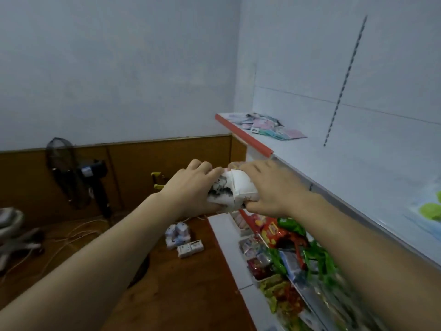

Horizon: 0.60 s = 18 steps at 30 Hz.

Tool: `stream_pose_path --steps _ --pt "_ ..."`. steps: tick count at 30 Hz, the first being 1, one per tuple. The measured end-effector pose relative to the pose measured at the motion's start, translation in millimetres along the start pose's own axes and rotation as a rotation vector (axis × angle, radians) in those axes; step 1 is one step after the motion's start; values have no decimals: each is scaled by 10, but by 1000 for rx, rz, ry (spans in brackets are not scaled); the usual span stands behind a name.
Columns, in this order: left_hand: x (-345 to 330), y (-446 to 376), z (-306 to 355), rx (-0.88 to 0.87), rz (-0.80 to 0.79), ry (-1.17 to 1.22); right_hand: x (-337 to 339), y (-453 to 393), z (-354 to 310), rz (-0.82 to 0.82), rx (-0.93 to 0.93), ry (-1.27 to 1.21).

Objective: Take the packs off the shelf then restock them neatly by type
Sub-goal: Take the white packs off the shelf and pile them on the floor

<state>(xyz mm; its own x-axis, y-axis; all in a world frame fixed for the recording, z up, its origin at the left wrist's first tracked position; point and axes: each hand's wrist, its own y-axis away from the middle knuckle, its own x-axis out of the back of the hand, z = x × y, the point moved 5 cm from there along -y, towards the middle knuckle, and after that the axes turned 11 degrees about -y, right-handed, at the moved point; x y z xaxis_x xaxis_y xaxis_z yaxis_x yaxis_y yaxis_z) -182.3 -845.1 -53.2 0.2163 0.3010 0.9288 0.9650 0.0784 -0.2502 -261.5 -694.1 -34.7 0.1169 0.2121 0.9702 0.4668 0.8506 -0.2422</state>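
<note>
I see my left hand (191, 187) and right hand (267, 187) both grasping a bundle of white packs (235, 191), held in the air just off the shelf (334, 168) edge. More packs (269, 126) lie at the shelf's far end, others on the floor (183, 242) below; snack bags (286, 247) fill the lower shelf
</note>
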Motion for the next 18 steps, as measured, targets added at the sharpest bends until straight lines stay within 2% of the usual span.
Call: stream_pose_path --steps 4,9,18 --pt "-587 -192 -510 98 -110 -27 -634 -775 -77 -47 97 -33" --pt "-1273 -660 -949 199 -226 -15 -1241 -1656 142 -96 181 -104" --pt "-2315 -1490 -1568 285 -273 55 -2132 -2998 567 -185 226 -134"
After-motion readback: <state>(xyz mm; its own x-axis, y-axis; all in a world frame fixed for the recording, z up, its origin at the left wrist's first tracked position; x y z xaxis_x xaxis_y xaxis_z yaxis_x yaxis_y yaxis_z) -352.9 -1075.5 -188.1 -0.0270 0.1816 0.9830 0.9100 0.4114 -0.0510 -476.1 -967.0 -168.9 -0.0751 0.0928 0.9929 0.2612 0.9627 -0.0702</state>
